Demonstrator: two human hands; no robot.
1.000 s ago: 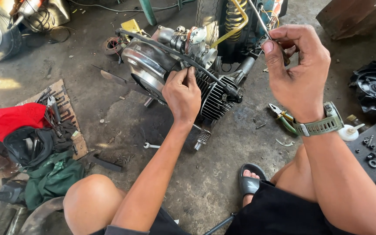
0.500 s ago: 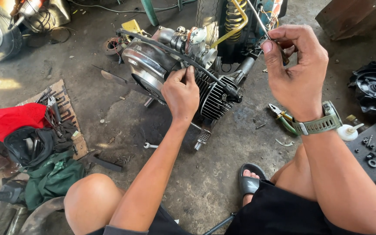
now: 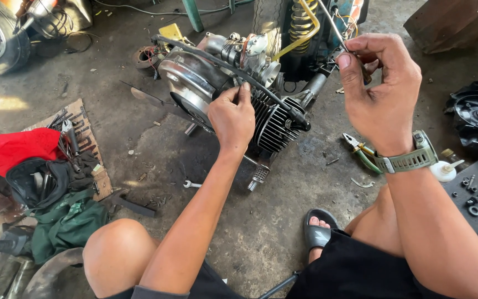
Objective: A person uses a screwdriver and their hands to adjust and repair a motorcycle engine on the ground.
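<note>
Little has moved: the left hand stays pressed on the black hose across the engine, while the right hand's grip still pinches a thin cable, up and right of the engine.

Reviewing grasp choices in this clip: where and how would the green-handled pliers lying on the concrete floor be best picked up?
Probably by the two green handles of the pliers, coming down from above. They lie flat on the floor with the metal nose pointing up-left, so the long handles give the widest hold. The right hand, pinching a thin rod, hangs just above them; the left hand rests on the engine.
</note>
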